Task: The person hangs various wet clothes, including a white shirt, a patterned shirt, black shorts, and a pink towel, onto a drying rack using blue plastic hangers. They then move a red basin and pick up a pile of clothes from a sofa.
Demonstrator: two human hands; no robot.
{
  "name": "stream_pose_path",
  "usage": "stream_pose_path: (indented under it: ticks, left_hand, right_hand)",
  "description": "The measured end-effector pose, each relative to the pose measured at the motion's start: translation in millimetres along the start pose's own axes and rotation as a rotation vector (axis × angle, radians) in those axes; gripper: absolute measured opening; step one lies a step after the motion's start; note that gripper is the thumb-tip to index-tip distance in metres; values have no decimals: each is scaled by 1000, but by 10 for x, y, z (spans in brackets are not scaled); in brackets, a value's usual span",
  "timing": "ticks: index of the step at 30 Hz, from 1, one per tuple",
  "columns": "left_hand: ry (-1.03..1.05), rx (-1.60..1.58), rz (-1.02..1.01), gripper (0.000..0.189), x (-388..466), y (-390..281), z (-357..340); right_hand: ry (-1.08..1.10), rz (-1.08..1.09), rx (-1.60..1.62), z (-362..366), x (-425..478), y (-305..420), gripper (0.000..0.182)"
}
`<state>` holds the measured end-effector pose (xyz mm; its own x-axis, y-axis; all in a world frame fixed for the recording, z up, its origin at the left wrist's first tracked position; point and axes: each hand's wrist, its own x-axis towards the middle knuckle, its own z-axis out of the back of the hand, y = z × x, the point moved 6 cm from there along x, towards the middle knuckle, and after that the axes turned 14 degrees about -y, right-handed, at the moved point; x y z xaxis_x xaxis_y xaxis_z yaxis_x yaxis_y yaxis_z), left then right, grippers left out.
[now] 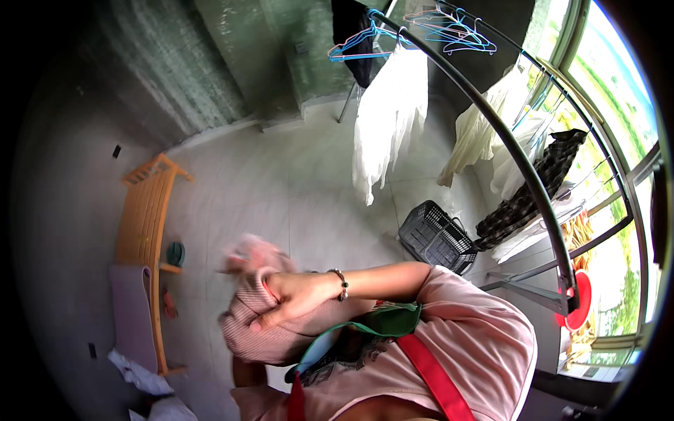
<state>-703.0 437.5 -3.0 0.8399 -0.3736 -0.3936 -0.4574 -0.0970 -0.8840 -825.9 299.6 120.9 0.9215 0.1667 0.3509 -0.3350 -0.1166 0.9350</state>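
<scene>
My right hand [295, 297], with a beaded bracelet at its wrist, grips a finely striped pinkish garment [253, 326] bunched in front of my chest. The far end of the cloth is blurred. Part of my left forearm shows below the bundle, but the cloth hides my left hand. Behind the garment, a green apron [389, 320] with red straps sags open over my pink shirt.
A dark metal clothes rack [489, 116] arches along the right, bearing a white garment [392, 110] and several hangers [363, 44]. Beneath it sits a grey plastic basket [437, 237]. Leftward stands a slatted wooden bench [142, 221] with a purple mat [134, 316].
</scene>
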Motion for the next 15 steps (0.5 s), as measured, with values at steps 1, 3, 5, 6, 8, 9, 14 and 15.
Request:
stream_pose_path:
  ticks: [1,3,5,6,8,9,14,15]
  left_hand:
    - [84,24,92,53,228,215,-225]
    - [240,43,260,53,605,586,-652]
    - [397,31,366,53,994,751,-1094]
    - [488,35,424,53,1171,795,-1344]
    - [535,25,469,53,1492,741,-1460]
    - [595,41,499,53,1616,703,-1618]
    - [741,116,595,52,2212,563,-2043]
    - [747,128,611,52,2338,533,-2098]
  right_hand:
    - [119,-91,-209,146,90,-302,46]
    - [427,-282,-474,456,231,-545,61]
    - [624,-257,-463,1034,332,-926,59]
    - [213,-139,-323,1558,449,-579,55]
    - [-587,-538,-500,2555,551,-612,31]
    - [-949,-297,-541,3123,358,-582,26]
    - [-1933,-250,-934,4704,-553,-217,43]
    - [-1978,-266,-968,4851,-553,-172,45]
